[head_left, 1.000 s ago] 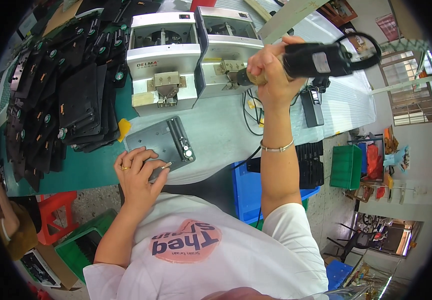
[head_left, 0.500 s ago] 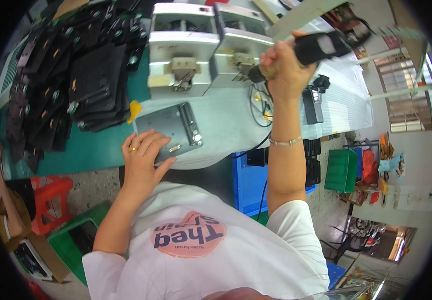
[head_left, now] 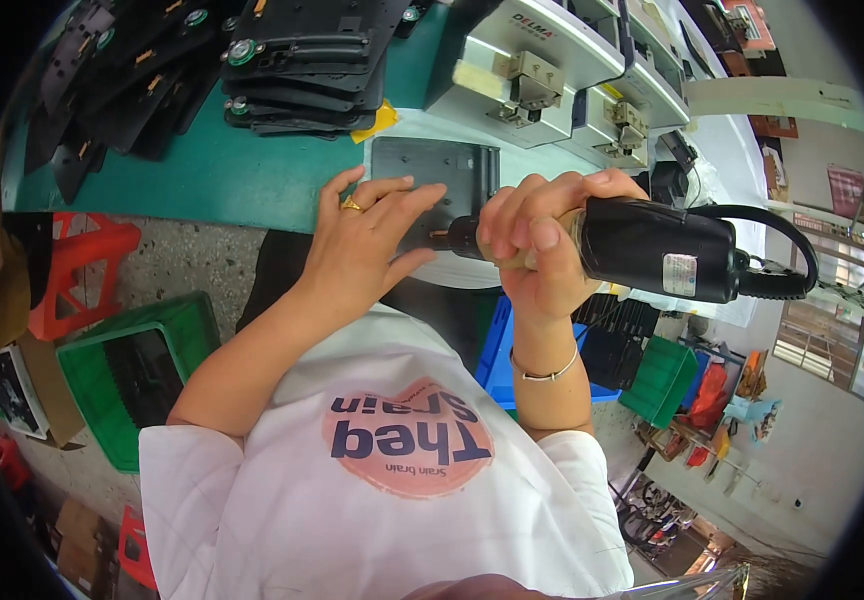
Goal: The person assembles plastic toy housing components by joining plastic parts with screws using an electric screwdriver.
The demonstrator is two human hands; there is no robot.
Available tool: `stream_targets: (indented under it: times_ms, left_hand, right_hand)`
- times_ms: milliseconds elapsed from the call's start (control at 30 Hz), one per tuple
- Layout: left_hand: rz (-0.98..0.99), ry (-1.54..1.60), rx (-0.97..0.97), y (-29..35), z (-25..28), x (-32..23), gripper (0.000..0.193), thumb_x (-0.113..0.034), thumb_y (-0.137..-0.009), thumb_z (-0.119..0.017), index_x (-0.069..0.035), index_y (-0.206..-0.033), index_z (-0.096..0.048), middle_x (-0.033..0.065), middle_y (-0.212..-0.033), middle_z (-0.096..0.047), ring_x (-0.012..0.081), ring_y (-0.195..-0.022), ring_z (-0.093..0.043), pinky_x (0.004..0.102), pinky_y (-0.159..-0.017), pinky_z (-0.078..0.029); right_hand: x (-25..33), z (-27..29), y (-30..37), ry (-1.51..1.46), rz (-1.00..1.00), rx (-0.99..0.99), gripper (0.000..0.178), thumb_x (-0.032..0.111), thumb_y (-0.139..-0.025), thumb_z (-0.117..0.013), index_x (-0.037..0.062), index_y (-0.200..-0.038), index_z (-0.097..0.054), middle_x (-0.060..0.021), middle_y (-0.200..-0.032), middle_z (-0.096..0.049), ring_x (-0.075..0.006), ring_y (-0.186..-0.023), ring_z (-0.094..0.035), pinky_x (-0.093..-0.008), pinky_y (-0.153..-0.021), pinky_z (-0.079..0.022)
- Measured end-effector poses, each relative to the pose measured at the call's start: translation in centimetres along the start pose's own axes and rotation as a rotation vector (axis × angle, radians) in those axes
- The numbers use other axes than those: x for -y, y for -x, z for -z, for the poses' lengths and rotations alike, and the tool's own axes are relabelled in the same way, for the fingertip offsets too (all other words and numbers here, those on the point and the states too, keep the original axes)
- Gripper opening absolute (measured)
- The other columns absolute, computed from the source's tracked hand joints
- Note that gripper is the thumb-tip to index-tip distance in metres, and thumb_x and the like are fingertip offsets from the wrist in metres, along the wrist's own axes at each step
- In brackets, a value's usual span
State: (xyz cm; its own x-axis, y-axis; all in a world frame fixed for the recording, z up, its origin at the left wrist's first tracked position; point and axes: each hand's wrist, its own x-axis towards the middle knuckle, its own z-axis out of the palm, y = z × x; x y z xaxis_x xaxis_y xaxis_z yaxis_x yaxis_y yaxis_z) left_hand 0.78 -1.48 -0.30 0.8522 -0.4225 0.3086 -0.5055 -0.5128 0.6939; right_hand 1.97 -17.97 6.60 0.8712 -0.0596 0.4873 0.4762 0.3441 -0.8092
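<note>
My right hand [head_left: 547,240] is wrapped round a black corded electric screwdriver [head_left: 657,248]. Its bit points left, over the near part of a flat dark panel [head_left: 427,165] on the table. I cannot tell whether the tip touches the panel. My left hand [head_left: 362,225] is open at the panel's left side, fingers stretched across its surface and partly hiding it. Just beyond the left hand, a yellow piece [head_left: 376,122] lies beside a stack of black panels [head_left: 302,75].
White screw feeder machines [head_left: 512,85] stand behind the panel. More black panels [head_left: 132,85] are heaped on the green mat [head_left: 202,180]. A green crate [head_left: 137,380] and a red stool [head_left: 82,270] stand on the floor at left; a blue crate [head_left: 497,350] is below the table edge.
My right hand has brought the screwdriver from the screw feeder back toward me, down to the panel. The left hand stays at the panel. The whole view has shifted.
</note>
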Motion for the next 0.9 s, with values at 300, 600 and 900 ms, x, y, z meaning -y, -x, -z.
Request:
stream_targets:
  times_ms: [300,600,900]
  left_hand:
    - [0.006,0.017,-0.003,0.30,0.06,-0.02,0.069,-0.019,-0.071,-0.081,-0.018,-0.132,-0.049,-0.0001,-0.108,-0.068,0.0209,-0.121,-0.053,0.0475,-0.109,-0.024]
    - [0.002,0.023,-0.020,0.32,-0.08,0.07,0.069,-0.019,-0.071,-0.080,-0.017,-0.132,-0.049,-0.0004,-0.110,-0.067,0.0211,-0.120,-0.053,0.0479,-0.109,-0.025]
    - [-0.007,0.023,-0.012,0.44,-0.18,0.26,0.068,-0.020,-0.071,-0.080,-0.016,-0.131,-0.049,0.0000,-0.117,-0.063,0.0212,-0.120,-0.052,0.0489,-0.108,-0.025]
  right_hand:
    - [-0.47,-0.10,0.29,0.051,-0.009,0.040,0.046,-0.002,-0.085,-0.066,0.0081,-0.118,-0.035,-0.0071,-0.064,-0.051,-0.0156,-0.049,-0.049,-0.0318,-0.048,-0.048]
    - [-0.44,-0.32,0.52,0.079,-0.005,0.060,0.046,-0.002,-0.085,-0.066,0.0084,-0.118,-0.035,-0.0081,-0.064,-0.052,-0.0159,-0.050,-0.049,-0.0326,-0.050,-0.050]
    - [-0.70,-0.59,0.67,0.121,0.023,0.074,0.047,0.002,-0.086,-0.067,0.0080,-0.119,-0.034,-0.0077,-0.063,-0.052,-0.0166,-0.049,-0.050,-0.0327,-0.050,-0.050]
